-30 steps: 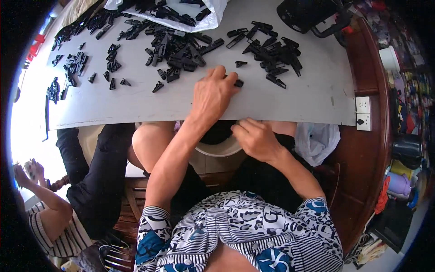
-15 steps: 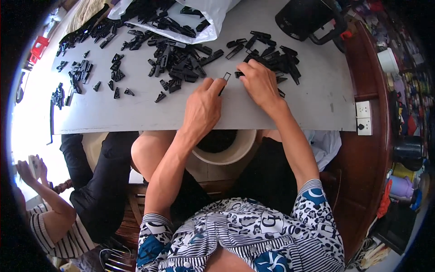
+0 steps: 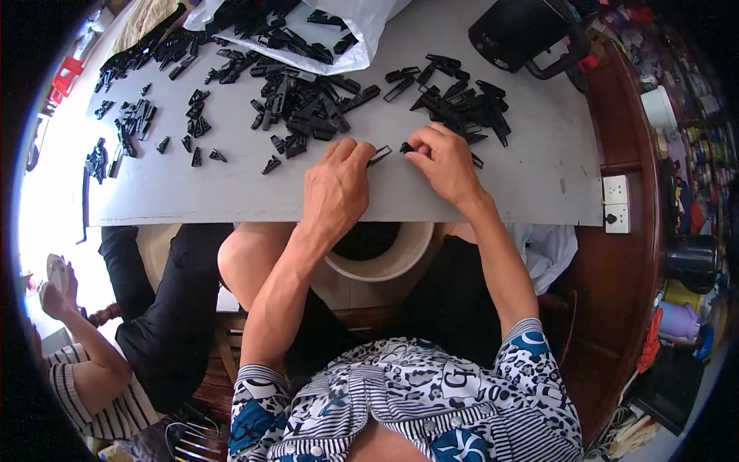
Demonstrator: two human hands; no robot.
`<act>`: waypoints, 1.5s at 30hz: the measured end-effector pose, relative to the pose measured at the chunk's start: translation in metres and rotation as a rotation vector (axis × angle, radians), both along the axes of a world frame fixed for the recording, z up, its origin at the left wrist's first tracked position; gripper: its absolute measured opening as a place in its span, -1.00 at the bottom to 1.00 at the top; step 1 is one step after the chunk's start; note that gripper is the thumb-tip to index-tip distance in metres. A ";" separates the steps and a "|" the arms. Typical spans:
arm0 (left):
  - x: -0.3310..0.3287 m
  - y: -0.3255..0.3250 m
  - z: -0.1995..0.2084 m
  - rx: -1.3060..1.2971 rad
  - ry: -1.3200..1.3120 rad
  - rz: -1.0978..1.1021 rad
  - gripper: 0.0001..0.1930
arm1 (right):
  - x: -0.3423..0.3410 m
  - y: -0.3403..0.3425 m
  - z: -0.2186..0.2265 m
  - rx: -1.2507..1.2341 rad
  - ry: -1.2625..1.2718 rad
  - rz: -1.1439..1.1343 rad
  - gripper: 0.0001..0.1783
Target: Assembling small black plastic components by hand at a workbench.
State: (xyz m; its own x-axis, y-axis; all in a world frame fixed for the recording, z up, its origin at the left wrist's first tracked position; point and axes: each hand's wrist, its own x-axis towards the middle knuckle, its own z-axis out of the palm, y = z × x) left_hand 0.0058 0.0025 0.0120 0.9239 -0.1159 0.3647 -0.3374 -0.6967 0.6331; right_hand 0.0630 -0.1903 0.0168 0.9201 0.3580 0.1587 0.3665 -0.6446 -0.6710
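Note:
My left hand [image 3: 337, 183] is closed on a black plastic piece with an open rectangular frame [image 3: 380, 156], whose frame end sticks out toward the right. A short gap away, my right hand [image 3: 443, 163] pinches a small black plastic part [image 3: 406, 148] between thumb and fingers; the fingers hide much of it. Just beyond the right hand lies a heap of long black plastic pieces [image 3: 469, 108]. A larger heap of black pieces [image 3: 308, 112] spreads beyond my left hand. Both hands are low over the grey table [image 3: 523, 189].
A white plastic bag [image 3: 368, 46] with black pieces lies at the far side. Small black parts [image 3: 197, 123] sit in clusters at left. A black kettle [image 3: 512, 35] stands far right. Below the table edge is a cream bucket [image 3: 379, 274]. Another person [image 3: 100, 385] sits at left.
My left hand has shifted slightly left and nearer, and the framed piece has tilted rightward. The right hand has drawn slightly nearer, off the heap, showing the small part in its pinch.

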 end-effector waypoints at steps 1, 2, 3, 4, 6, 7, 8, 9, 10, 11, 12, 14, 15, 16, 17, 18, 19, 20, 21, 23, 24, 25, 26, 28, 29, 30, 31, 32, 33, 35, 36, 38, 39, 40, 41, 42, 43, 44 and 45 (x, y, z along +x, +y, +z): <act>-0.001 0.001 0.000 0.007 0.007 0.001 -0.75 | -0.001 0.003 0.002 -0.046 -0.007 0.013 -0.80; -0.001 0.002 0.000 0.009 0.008 0.003 -0.75 | -0.002 0.005 0.003 -0.093 -0.014 0.026 -0.80; 0.000 0.002 -0.002 -0.019 0.025 0.004 -0.70 | -0.002 0.006 0.003 -0.093 -0.015 0.025 -0.80; 0.001 0.003 -0.002 -0.046 0.044 0.005 -0.65 | -0.002 0.006 0.003 -0.111 0.000 0.028 -0.78; 0.002 0.001 -0.002 -0.111 0.037 0.023 -0.65 | -0.002 0.006 0.002 -0.128 0.015 0.031 -0.76; 0.002 0.000 -0.001 -0.176 0.031 0.040 -0.66 | -0.003 0.006 0.001 -0.108 0.013 0.058 -0.76; 0.003 0.000 0.000 -0.175 0.032 0.040 -0.66 | -0.003 0.006 0.000 -0.088 0.011 0.085 -0.75; 0.003 0.000 0.002 -0.219 0.018 0.062 -0.66 | -0.004 0.008 0.003 -0.087 0.013 0.088 -0.75; 0.002 0.000 0.004 -0.264 0.005 0.086 -0.65 | -0.006 0.011 0.007 -0.096 0.033 0.099 -0.74; 0.001 0.000 0.005 -0.263 0.007 0.089 -0.65 | -0.009 0.013 0.009 -0.105 0.053 0.111 -0.73; 0.002 -0.001 0.006 -0.348 0.016 0.092 -0.65 | -0.010 0.013 0.009 -0.107 0.053 0.111 -0.73; 0.004 -0.005 0.006 -0.433 0.025 0.096 -0.64 | -0.013 0.013 0.009 0.032 -0.057 0.063 -0.76; 0.004 -0.007 0.006 -0.448 0.005 0.081 -0.63 | -0.016 0.014 0.012 0.032 -0.055 0.066 -0.76; 0.004 -0.009 0.005 -0.463 -0.015 0.066 -0.62 | -0.019 0.015 0.017 0.293 0.196 0.026 -0.78; 0.003 -0.012 0.004 -0.463 -0.014 0.068 -0.62 | -0.022 0.015 0.020 0.552 0.448 -0.016 -0.79; 0.003 -0.015 0.004 -0.444 -0.045 0.015 -0.61 | -0.026 0.015 0.020 0.601 0.454 0.010 -0.79; 0.003 -0.017 0.004 -0.424 -0.077 -0.038 -0.60 | -0.027 0.017 0.019 0.601 0.454 0.009 -0.79; 0.003 -0.019 0.005 -0.379 -0.081 -0.065 -0.57 | -0.028 0.020 0.017 0.650 0.452 -0.004 -0.81; 0.002 -0.022 0.009 -0.380 -0.081 -0.069 -0.57 | -0.029 0.020 0.014 0.699 0.449 -0.019 -0.82; 0.000 -0.025 0.018 -0.462 0.058 -0.162 -0.58 | -0.029 0.015 0.010 0.771 0.466 -0.054 -0.83; 0.000 -0.025 0.017 -0.460 0.056 -0.162 -0.58 | -0.029 0.013 0.009 0.845 0.487 -0.082 -0.82; 0.000 -0.025 0.014 -0.441 0.031 -0.146 -0.59 | -0.028 0.010 0.008 0.846 0.486 -0.081 -0.82; 0.001 -0.026 0.010 -0.421 0.007 -0.131 -0.61 | -0.026 0.006 0.007 0.866 0.509 -0.070 -0.83; 0.005 -0.026 -0.001 -0.371 -0.031 -0.113 -0.61 | -0.027 0.007 0.004 0.890 0.535 -0.057 -0.84; 0.006 -0.025 -0.004 -0.323 -0.069 -0.095 -0.60 | -0.029 0.011 0.002 0.922 0.541 -0.062 -0.84; 0.007 -0.027 -0.004 -0.323 -0.069 -0.098 -0.60 | -0.029 0.013 0.000 0.952 0.545 -0.071 -0.85; 0.007 -0.030 -0.003 -0.300 -0.076 -0.082 -0.60 | -0.029 0.013 0.001 0.916 0.512 -0.067 -0.85; 0.007 -0.033 -0.002 -0.278 -0.083 -0.065 -0.60 | -0.028 0.014 0.002 0.917 0.510 -0.069 -0.85; 0.006 -0.035 0.001 -0.276 -0.082 -0.067 -0.60 | -0.029 0.015 0.003 0.926 0.484 -0.090 -0.86; 0.002 -0.037 0.008 -0.355 -0.064 -0.199 -0.59 | -0.027 0.014 0.002 0.937 0.457 -0.113 -0.87; 0.001 -0.037 0.010 -0.357 -0.063 -0.201 -0.59 | -0.025 0.010 0.000 0.995 0.497 -0.120 -0.86; -0.001 -0.035 0.012 -0.369 -0.010 -0.134 -0.62 | -0.022 0.000 -0.001 1.076 0.562 -0.185 -0.85; 0.001 -0.029 0.011 -0.368 -0.008 -0.133 -0.62 | -0.022 -0.005 0.000 1.101 0.590 -0.240 -0.84; 0.003 -0.022 0.008 -0.240 -0.049 -0.138 -0.64 | -0.024 -0.009 0.007 1.136 0.642 -0.224 -0.84; 0.006 -0.016 0.005 -0.112 -0.090 -0.143 -0.65 | -0.024 -0.015 0.006 1.138 0.643 -0.226 -0.84; 0.006 -0.014 0.001 -0.064 -0.070 -0.136 -0.71 | -0.025 -0.020 0.004 1.135 0.677 -0.215 -0.84; 0.006 -0.015 -0.003 -0.063 -0.068 -0.137 -0.71 | -0.026 -0.025 0.002 1.132 0.710 -0.204 -0.83; 0.007 -0.015 -0.007 -0.004 -0.068 -0.133 -0.73 | -0.028 -0.028 0.001 1.129 0.733 -0.175 -0.81; 0.008 -0.016 -0.010 0.055 -0.066 -0.130 -0.75 | -0.031 -0.029 0.002 1.131 0.736 -0.176 -0.81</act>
